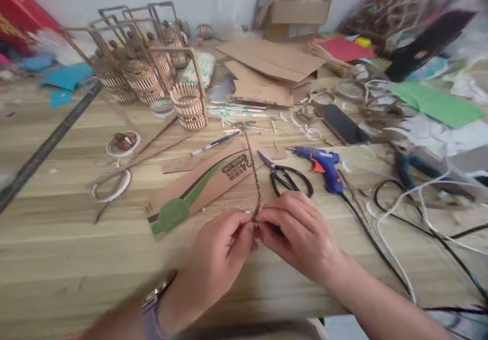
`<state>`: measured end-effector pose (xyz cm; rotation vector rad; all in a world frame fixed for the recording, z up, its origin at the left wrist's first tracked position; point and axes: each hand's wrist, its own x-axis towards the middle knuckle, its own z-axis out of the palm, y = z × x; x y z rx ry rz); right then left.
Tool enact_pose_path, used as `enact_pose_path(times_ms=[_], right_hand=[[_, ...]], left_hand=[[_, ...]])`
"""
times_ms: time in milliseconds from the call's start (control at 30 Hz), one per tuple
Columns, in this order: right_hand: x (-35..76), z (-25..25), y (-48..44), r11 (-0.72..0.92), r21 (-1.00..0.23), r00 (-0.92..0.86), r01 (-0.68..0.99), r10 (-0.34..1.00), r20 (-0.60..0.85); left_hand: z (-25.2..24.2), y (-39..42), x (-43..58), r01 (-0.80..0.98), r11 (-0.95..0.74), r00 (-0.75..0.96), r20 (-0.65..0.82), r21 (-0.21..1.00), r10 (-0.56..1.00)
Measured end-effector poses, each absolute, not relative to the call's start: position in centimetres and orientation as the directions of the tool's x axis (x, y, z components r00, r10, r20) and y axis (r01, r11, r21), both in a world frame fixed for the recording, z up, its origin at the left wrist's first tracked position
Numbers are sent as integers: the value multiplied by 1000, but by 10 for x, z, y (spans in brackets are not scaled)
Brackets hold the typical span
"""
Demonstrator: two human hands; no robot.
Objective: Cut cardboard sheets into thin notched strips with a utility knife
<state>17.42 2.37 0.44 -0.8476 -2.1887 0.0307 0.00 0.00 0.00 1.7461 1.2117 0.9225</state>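
Both hands meet low in the middle of the view, pinching a thin braided brown cord (254,172). My left hand (224,251) has thumb and index finger closed on the cord's near end, and a watch is on that wrist. My right hand (299,230) pinches the same end from the other side. From the fingertips the cord runs away over a printed cardboard strip (206,182). Scissors (287,175) with black handles lie just beyond my right hand. A blue hot glue gun (324,164) rests to their right. What the fingertips cover is hidden.
Small stick-sided baskets (186,103) with tall handles stand at the back left. White-rimmed rings (110,185) lie at left, near a pen (215,143). Cardboard sheets (270,65) and a phone-like dark slab (343,124) are farther back. Cables (396,218) tangle at right.
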Motion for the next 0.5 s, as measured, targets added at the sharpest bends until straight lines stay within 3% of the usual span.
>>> enact_pose_path(times_ms=[267, 500], right_hand=[[173, 4, 26, 779, -279, -482, 561, 582, 655], [172, 0, 24, 776, -207, -528, 595, 572, 628]], left_hand=[[1, -3, 1, 384, -242, 261, 146, 891, 954], [0, -1, 1, 368, -189, 232, 107, 910, 967]])
